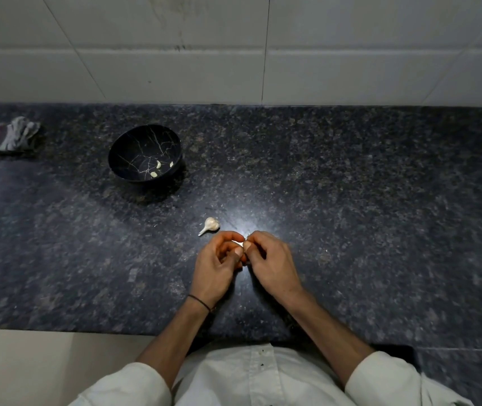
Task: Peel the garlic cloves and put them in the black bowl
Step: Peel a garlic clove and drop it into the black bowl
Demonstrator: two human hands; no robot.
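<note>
While I watch through the head camera, both hands meet at the lower centre of the frame over the dark speckled bench (351,200). My left hand (216,268) and right hand (272,262) have their fingers curled inward, the fingertips touching each other, and together they pinch a small pale garlic clove (239,244). Most of the clove is hidden by the fingers, so I cannot tell how much skin is on it. A thin dark band (199,302) circles the left wrist, and white sleeves (380,379) cover both forearms near the bottom edge.

Just beyond the left hand, toward the frame's centre, a garlic bulb (210,224) lies on its side on the bench, its stem pointing lower left, apart from the fingers. Farther up and left stands the black bowl (143,142), veined with pale lines, holding three peeled cloves (157,168) at its bottom. A crumpled cloth (11,137) sits at the far upper left of the bench, and a white tiled wall (233,54) fills the top of the frame.
</note>
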